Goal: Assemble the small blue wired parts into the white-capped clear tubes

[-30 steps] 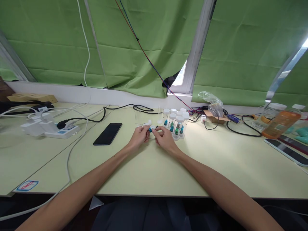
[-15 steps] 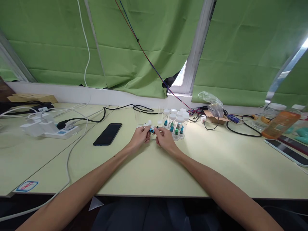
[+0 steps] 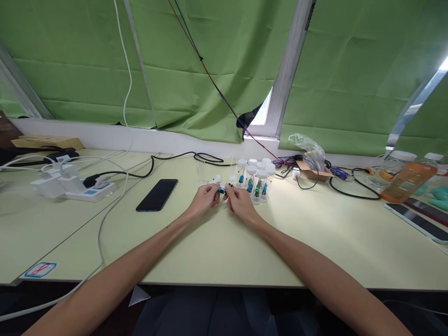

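Observation:
My left hand (image 3: 205, 199) and my right hand (image 3: 240, 201) meet above the table, fingertips pinched. Between them is a small shiny blue part (image 3: 221, 190), too small to name exactly; both hands grip it, and the fingers partly cover it. Just beyond lies a white cap (image 3: 218, 178). Right of my right hand stand several clear tubes with white caps (image 3: 261, 174), holding blue and green pieces with thin metal stems. Two clear tubes without caps stand behind my hands, one clear tube (image 3: 200, 169) to the left and another clear tube (image 3: 233, 165) to the right.
A black phone (image 3: 157, 195) lies left of my hands. Farther left are a white power strip (image 3: 93, 192) and cables. To the right are an open cardboard box (image 3: 313, 171), an orange bottle (image 3: 408, 181) and another phone (image 3: 416, 221). Green curtains (image 3: 210, 93) hang behind the table.
The fingers of both hands have shifted slightly around the blue part, and a little more of it shows. Otherwise the scene stays the same.

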Demonstrator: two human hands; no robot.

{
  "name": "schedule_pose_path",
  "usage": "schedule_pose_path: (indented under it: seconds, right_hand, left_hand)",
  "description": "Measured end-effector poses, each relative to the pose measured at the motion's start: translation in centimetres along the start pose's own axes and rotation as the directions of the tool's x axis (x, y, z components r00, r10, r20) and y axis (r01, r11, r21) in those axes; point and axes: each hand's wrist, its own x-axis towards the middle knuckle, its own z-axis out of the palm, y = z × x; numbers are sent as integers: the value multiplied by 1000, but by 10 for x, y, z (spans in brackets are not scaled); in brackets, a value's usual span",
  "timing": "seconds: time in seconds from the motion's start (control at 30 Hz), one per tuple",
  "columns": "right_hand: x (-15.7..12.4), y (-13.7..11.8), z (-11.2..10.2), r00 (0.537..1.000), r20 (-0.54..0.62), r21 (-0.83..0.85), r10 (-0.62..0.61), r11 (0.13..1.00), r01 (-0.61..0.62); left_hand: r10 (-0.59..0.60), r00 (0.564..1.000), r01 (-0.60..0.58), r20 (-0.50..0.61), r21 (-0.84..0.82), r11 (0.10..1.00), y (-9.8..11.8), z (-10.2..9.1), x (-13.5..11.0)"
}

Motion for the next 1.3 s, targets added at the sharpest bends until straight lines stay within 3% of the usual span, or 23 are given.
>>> schedule_pose_path:
  seconds: [0.23, 0.5, 0.8, 1.3]
  right_hand:
    - [-3, -4, 0, 1000, 10, 29, 9, 1000, -9]
    - [0, 2, 0, 999, 28, 10, -14, 1000, 14]
    - [-2, -4, 0, 1000, 12, 17, 6, 1000, -6]
    - [1, 3, 0, 997, 34, 63, -63, 996, 61]
  left_hand:
    - [-9, 999, 9, -43, 1, 1000, 4, 1, -2]
    - [-7, 1000, 7, 2, 17, 1000, 1, 1, 0]
    - [-17, 1000, 16, -25, -21, 1000, 6, 2, -2]
    - [-21, 997, 27, 81, -71, 997, 3, 0, -1]
